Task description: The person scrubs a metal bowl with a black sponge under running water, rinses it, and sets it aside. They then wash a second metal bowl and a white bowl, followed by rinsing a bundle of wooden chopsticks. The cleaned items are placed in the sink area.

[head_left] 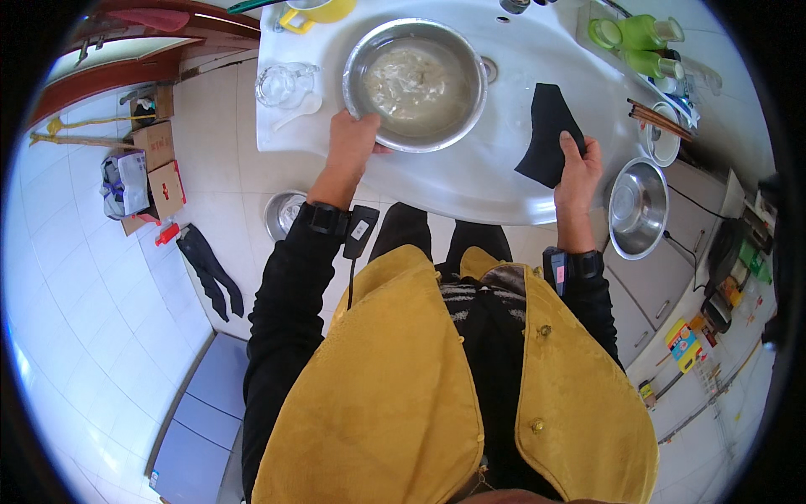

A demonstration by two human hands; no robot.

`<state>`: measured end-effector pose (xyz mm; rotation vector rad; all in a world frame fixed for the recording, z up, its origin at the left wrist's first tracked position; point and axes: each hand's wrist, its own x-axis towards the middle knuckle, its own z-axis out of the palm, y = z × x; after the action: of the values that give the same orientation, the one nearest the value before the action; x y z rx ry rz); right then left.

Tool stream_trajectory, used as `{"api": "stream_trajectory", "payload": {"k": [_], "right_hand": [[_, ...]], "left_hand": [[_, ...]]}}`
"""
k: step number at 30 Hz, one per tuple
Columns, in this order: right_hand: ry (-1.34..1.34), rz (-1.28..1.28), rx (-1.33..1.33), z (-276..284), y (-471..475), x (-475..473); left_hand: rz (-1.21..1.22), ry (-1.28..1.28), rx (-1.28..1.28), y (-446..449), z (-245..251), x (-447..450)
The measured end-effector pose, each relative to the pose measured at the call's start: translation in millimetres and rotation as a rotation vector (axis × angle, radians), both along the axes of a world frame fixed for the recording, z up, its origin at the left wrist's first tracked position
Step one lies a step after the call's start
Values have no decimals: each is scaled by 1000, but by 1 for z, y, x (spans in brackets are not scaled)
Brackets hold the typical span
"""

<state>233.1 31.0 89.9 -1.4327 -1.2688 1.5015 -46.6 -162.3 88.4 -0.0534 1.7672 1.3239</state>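
Observation:
A round metal basin (477, 104) with cloudy, rippled water in it stands in the white ceramic sink (434, 183), left of the drain. My left hand (357, 135) grips the basin's near left rim, thumb on top and fingers underneath. In my right hand (579, 165), over the right side of the sink, is a flat black sheet (546, 135), pinched at its right edge between thumb and fingers. The sheet's material cannot be told for certain.
Left on the counter are a glass jug (286, 85), a white spoon (305, 107) and a yellow mug (324, 11). Green bottles (639, 33), chopsticks on a white cup (664, 148) and an empty steel bowl (636, 211) stand right. Another metal bowl (274, 217) is below left.

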Motion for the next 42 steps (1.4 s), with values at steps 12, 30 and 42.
{"api": "stream_trajectory", "payload": {"k": [12, 30, 42], "right_hand": [[-48, 128, 32, 23, 13, 14], [-129, 214, 86, 26, 18, 16], [-239, 234, 168, 23, 15, 21]], "left_hand": [[156, -132, -26, -5, 9, 28], [230, -60, -8, -21, 23, 42], [239, -61, -26, -14, 22, 42]]}}
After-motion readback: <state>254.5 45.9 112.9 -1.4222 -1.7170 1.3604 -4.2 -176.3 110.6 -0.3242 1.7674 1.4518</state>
